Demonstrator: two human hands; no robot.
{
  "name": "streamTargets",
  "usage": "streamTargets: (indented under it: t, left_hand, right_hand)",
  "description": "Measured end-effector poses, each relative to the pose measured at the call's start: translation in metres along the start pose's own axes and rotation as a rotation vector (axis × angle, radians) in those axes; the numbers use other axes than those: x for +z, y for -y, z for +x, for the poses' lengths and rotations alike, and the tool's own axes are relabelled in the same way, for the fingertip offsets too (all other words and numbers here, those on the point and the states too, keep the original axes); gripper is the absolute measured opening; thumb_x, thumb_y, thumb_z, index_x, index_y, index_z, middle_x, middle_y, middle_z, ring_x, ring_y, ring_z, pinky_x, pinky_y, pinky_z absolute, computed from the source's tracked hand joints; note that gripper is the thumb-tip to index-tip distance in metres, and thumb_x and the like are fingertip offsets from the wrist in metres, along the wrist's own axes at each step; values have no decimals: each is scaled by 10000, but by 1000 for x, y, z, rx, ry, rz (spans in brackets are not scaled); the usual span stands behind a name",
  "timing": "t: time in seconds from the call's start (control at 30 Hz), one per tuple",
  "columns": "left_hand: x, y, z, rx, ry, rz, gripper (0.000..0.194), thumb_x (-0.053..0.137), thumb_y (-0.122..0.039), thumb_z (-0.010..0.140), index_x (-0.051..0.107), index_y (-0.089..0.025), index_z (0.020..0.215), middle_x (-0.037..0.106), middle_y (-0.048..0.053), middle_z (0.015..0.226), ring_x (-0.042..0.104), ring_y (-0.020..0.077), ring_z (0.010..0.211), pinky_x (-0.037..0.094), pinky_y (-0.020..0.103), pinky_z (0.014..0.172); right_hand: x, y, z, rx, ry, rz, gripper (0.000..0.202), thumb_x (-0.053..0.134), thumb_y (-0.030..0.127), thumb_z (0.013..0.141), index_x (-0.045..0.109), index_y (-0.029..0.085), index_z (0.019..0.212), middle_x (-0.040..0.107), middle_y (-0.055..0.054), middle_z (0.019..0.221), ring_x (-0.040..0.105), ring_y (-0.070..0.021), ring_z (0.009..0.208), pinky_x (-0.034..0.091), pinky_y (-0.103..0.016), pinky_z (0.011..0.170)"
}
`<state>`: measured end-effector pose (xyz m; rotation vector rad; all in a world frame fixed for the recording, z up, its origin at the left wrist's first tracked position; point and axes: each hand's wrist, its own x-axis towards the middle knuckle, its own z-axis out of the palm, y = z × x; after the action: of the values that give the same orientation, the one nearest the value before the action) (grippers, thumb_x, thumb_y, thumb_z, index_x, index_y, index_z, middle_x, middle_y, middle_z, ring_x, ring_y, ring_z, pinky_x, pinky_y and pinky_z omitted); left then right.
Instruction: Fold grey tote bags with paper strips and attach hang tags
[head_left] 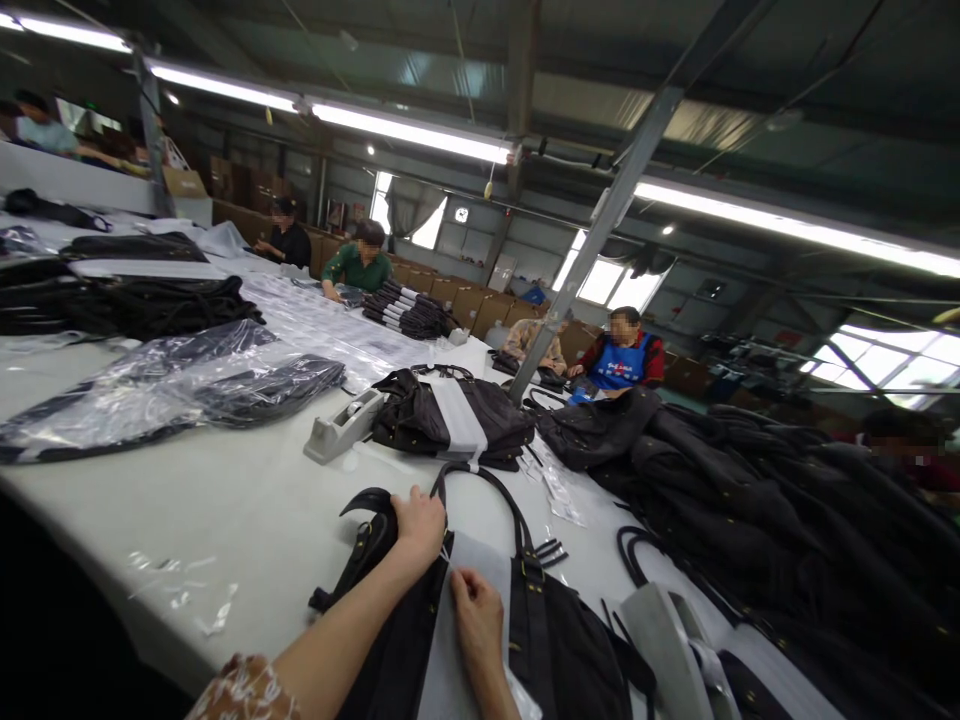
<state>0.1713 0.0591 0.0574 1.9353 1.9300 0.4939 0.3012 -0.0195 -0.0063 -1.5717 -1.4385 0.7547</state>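
A black handbag [555, 640] lies on the table in front of me, with a pale paper strip [444, 655] across its middle. My left hand [421, 522] is closed on the bag's upper edge, beside a curved black strap [367, 500]. The undersides of its fingers are hidden. Just below it, my right hand [478, 610] pinches a thin white string [447, 556] over the paper strip. The bag's looped handle [499, 480] arches beyond both hands, and several dark strap ends stick out at its right.
A stack of black bags [405, 415] stands ahead, beside a grey tape dispenser [345, 425]. Another dispenser [667, 640] is close at right, near a large heap of black bags [750, 500]. Plastic-wrapped items [217, 385] lie at left. A slanting post [592, 250] rises beyond; co-workers sit across.
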Motion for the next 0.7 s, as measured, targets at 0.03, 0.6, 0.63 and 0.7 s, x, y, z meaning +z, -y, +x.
streamTargets:
  t: [0.03,0.6,0.63,0.7]
  left_hand:
    - [1,1,1,17,19,-23,234,513,-146,764,644,-135,957,623,193,1062,402,346,1164,251,586,959]
    - [25,71,30,115,334,-910,260,462,-301,710,650,-129,767,614,4,654,561,144,681,427,261,688]
    - [23,72,29,132,354,-942,270,464,-273,687,660,-127,801,634,11,688,575,150,711,435,267,716]
    - [19,73,26,176,408,-994,333,468,-227,643,676,-132,885,671,24,774,601,161,781,447,281,775]
  right_hand:
    - [0,0,0,0,-1,1,375,524,481,772,721,164,814,715,-59,784,643,-228,760,458,-263,677]
    - [15,30,31,76,22,-28,338,514,388,706,633,117,542,513,18,475,461,-119,485,311,-211,471]
    - [18,33,33,71,19,-44,332,518,379,704,636,117,538,520,16,477,463,-118,486,309,-210,471]
    - [26,39,35,59,12,-81,327,515,365,710,654,120,543,552,5,492,485,-125,497,313,-210,478]
